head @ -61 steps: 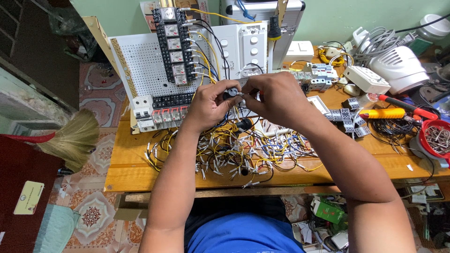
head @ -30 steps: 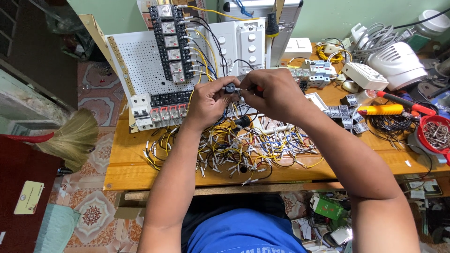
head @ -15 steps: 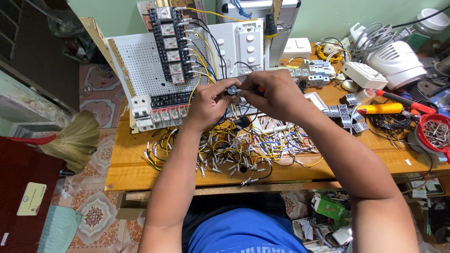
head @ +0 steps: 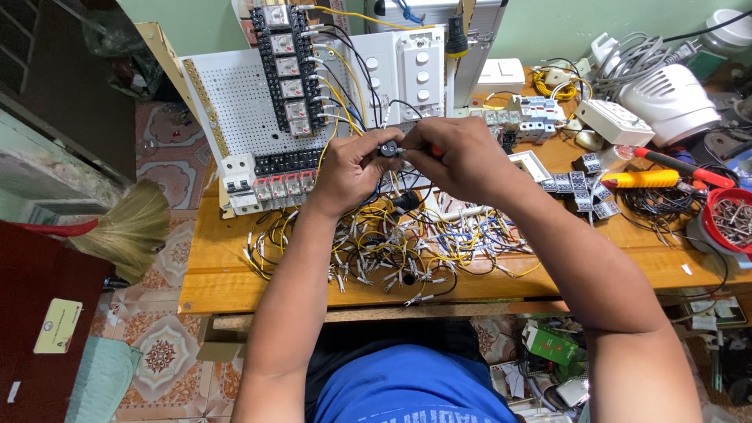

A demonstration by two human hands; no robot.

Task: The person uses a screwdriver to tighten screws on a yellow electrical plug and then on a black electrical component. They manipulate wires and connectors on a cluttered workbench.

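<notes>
My left hand pinches a small black round component between thumb and fingers, above the wooden table. Right beside it, my right hand is closed around a tool with an orange handle, mostly hidden in the fist, its tip meeting the component. Both hands hover in front of a white perforated panel carrying a black column of relays and a row of breakers. A tangle of yellow, black and white wires lies below the hands.
White switch plates stand behind the hands. To the right lie small grey terminal blocks, an orange-handled screwdriver, red pliers, a red bowl of screws and a white appliance. A broom leans at the left.
Both hands have stayed together on the small component, shifting only slightly; the view has tilted a little, so the panel sits lower in the picture.
</notes>
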